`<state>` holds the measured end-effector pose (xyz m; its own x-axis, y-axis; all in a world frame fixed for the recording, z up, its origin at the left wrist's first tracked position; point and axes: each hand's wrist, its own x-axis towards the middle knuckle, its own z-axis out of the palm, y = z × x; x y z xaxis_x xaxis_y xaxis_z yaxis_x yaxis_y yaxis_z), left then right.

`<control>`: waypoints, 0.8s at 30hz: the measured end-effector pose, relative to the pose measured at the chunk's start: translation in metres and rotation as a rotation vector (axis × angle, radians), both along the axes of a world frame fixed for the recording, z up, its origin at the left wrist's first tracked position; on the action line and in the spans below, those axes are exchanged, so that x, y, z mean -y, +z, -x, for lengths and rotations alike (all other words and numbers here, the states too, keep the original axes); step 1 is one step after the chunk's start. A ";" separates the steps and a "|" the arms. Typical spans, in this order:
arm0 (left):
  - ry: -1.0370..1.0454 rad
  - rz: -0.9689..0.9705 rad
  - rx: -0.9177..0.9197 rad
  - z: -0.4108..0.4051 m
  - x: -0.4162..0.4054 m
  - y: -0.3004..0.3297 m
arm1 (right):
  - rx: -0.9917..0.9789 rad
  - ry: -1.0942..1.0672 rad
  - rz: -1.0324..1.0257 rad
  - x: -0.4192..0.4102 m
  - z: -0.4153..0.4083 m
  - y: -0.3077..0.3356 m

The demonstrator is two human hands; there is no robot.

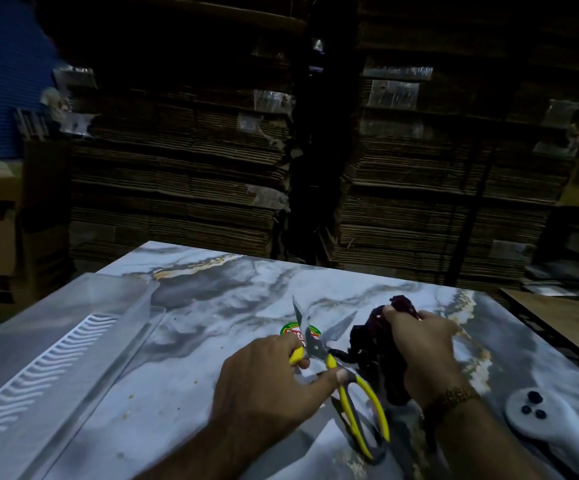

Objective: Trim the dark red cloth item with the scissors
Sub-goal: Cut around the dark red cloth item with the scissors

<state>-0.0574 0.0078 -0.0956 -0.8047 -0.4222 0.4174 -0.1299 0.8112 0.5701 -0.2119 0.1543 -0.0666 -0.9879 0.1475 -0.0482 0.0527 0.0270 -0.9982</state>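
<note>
- The soft, limp dark red cloth item (378, 344) is pinched by the right hand (423, 355) at its 1 o'clock end.
- The yellow-handled steel scissors (336, 362), blades parted, are gripped near the pivot by the left hand (267, 379).

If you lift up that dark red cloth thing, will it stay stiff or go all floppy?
Probably floppy: the dark red cloth bunches and droops in crumpled folds where the right hand pinches its top. It looks light, since a fingertip pinch holds it up. It likely won't roll, but loose folds could slump toward the open scissors.
</note>
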 end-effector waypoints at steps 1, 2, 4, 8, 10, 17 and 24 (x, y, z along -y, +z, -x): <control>0.007 -0.008 0.010 0.000 0.001 0.000 | -0.013 0.044 0.010 0.002 -0.004 0.004; 0.011 -0.020 0.021 0.000 0.002 0.000 | -0.042 0.084 0.005 0.004 -0.010 0.008; 0.009 -0.042 0.042 0.000 0.003 0.002 | -0.169 0.128 -0.073 0.007 -0.029 0.017; 0.004 -0.072 0.050 -0.002 0.003 0.007 | -0.692 0.210 -0.540 0.013 -0.058 0.016; 0.005 -0.074 0.051 -0.002 0.003 0.007 | -0.727 0.321 -0.710 0.020 -0.062 0.009; -0.039 -0.064 -0.009 -0.003 0.003 0.001 | -0.627 0.313 -0.681 0.028 -0.047 -0.001; -0.030 0.012 0.081 -0.005 0.001 -0.001 | -0.545 0.202 -0.611 0.014 -0.022 -0.001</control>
<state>-0.0522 0.0064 -0.0971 -0.8481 -0.3928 0.3556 -0.1509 0.8224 0.5486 -0.1895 0.1404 -0.0673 -0.8599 -0.1895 0.4740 -0.4963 0.5277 -0.6894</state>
